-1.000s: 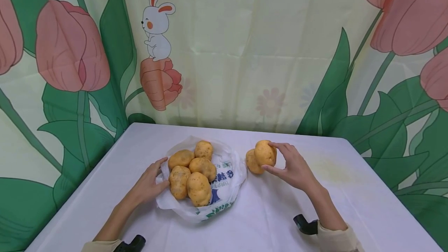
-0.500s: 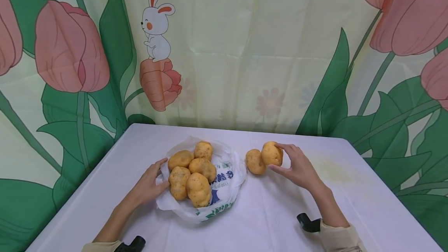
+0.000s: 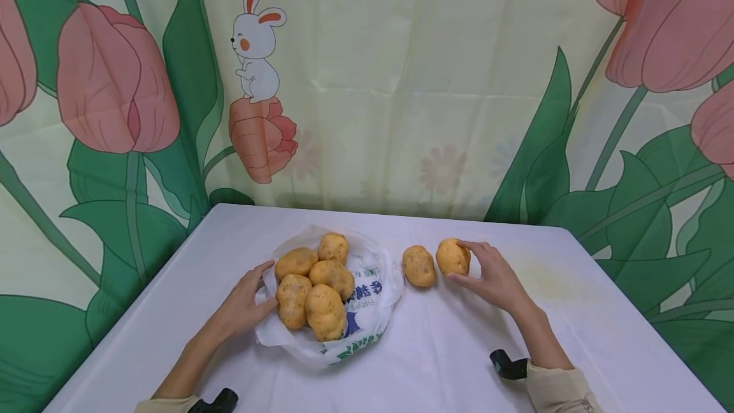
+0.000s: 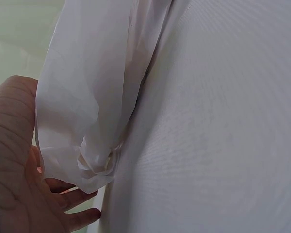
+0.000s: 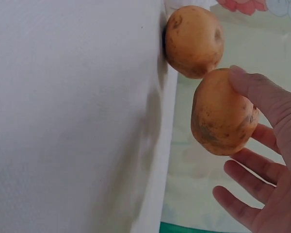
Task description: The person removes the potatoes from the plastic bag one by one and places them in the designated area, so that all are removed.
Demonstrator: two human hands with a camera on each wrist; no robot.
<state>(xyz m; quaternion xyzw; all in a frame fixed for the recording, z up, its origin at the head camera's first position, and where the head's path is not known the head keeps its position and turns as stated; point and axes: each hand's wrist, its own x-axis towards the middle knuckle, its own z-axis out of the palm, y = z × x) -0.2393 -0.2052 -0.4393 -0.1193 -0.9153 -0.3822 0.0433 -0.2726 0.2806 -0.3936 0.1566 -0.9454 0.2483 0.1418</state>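
In the head view my right hand (image 3: 493, 276) holds a potato (image 3: 453, 257) between thumb and fingertips. The right wrist view shows the thumb along the top of this potato (image 5: 225, 112), with the lower fingers spread out below. Just left of it another potato (image 3: 418, 266) lies on the table. My left hand (image 3: 248, 298) rests at the left rim of a white plastic bag (image 3: 367, 301), thumb and forefinger apart. Inside the bag's spread mouth sit several potatoes (image 3: 331, 277). Plastic film (image 4: 87, 87) hides the left thumb tip and part of the fingers in the left wrist view.
A white cloth covers the table (image 3: 436, 355). Behind its far edge hangs a curtain (image 3: 367, 81) printed with tulips and a rabbit. Dark wrist cameras (image 3: 507, 365) sit at both sleeves.
My right hand has carried its potato rightward and lower, from overlapping the lone potato to a small gap beside it. The left hand and the bag have stayed in place.
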